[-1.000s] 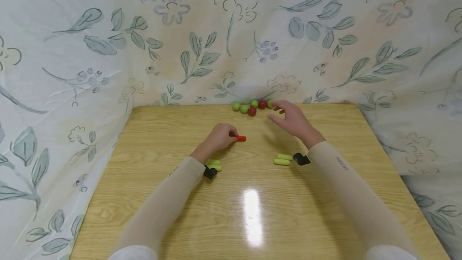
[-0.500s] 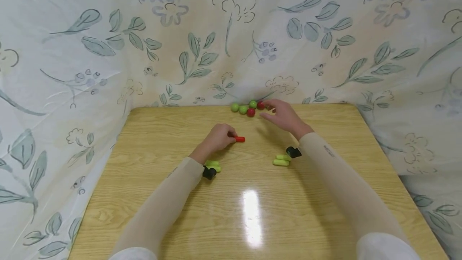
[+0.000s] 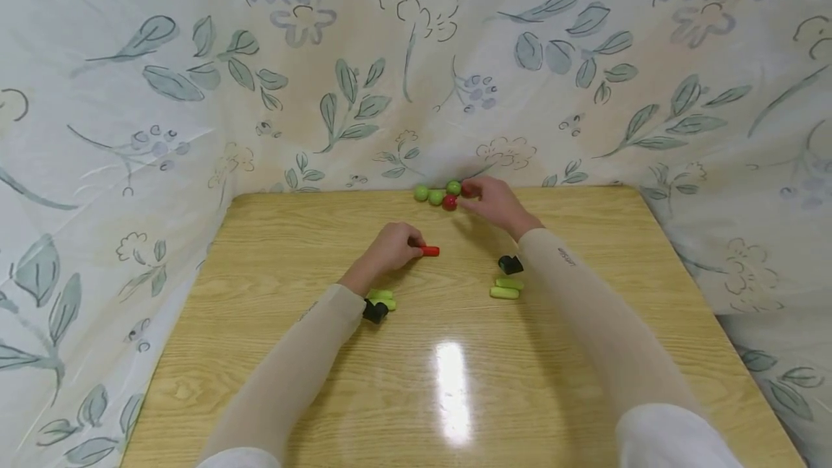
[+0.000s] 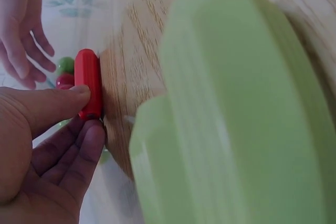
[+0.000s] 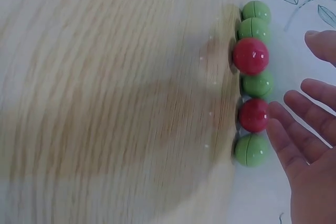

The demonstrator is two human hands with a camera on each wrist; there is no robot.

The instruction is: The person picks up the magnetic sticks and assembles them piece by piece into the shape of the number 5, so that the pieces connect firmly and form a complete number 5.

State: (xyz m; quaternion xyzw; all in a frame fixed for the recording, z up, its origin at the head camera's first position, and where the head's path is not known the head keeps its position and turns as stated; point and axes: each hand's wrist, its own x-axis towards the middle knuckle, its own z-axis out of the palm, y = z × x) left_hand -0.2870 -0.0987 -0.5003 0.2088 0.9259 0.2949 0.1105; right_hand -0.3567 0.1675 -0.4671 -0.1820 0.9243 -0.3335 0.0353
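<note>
My left hand (image 3: 393, 248) pinches a short red faceted stick (image 4: 88, 72) between thumb and fingers, close over the table. Over at the far edge, my right hand (image 3: 495, 202) reaches toward a group of small glossy balls, its fingers spread and slightly bent. In the right wrist view, green balls (image 5: 251, 149) and two red balls, one nearer the camera (image 5: 251, 56) and one by the fingertips (image 5: 253, 115), sit close together. The fingertips overlap the edge of that second red ball, with nothing gripped. In the head view the right hand hides part of the group.
Two light green sticks (image 3: 505, 293) lie side by side below my right wrist. A similar light green pair (image 4: 231, 103) lies beside my left wrist, large in that wrist's view. The wooden table (image 3: 416, 352) ends against a floral cloth (image 3: 416, 78).
My right hand has moved left along the far edge, from the right end of the balls toward the red ones. My left hand keeps its hold on the red stick in place.
</note>
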